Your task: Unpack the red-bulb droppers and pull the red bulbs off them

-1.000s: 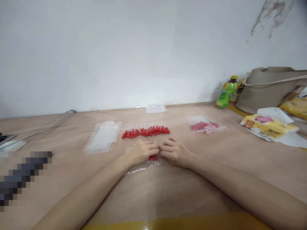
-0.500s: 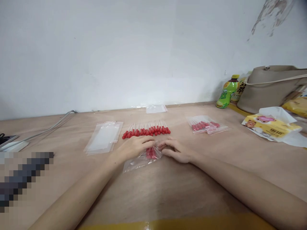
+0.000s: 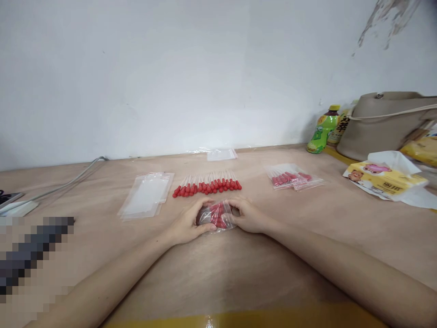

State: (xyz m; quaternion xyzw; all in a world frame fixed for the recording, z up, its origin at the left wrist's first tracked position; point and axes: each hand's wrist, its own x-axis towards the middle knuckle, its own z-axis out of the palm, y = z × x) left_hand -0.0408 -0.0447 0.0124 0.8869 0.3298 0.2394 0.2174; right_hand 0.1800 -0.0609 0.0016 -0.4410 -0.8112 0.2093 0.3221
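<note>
Both my hands hold a small clear plastic bag (image 3: pixel 216 215) with red-tipped sticks inside, upright on the wooden table (image 3: pixel 239 264). My left hand (image 3: pixel 187 224) grips the bag's left side, thumb and fingers curled round it. On the bag's right side, my right hand (image 3: pixel 248 215) pinches its edge. Just beyond the hands lies a row of several loose red-tipped sticks (image 3: pixel 207 184).
A stack of empty clear bags (image 3: pixel 146 199) lies to the left, filled bags (image 3: pixel 292 178) to the right, one more bag (image 3: pixel 221 155) near the wall. At far right stand a green bottle (image 3: pixel 322 129), a beige handbag (image 3: pixel 385 123) and a tissue pack (image 3: pixel 385 178). A grey cable (image 3: pixel 64 182) runs at left.
The bag lay flat under my hands a second ago; it now stands gathered up between both hands, which have shifted slightly apart round it.
</note>
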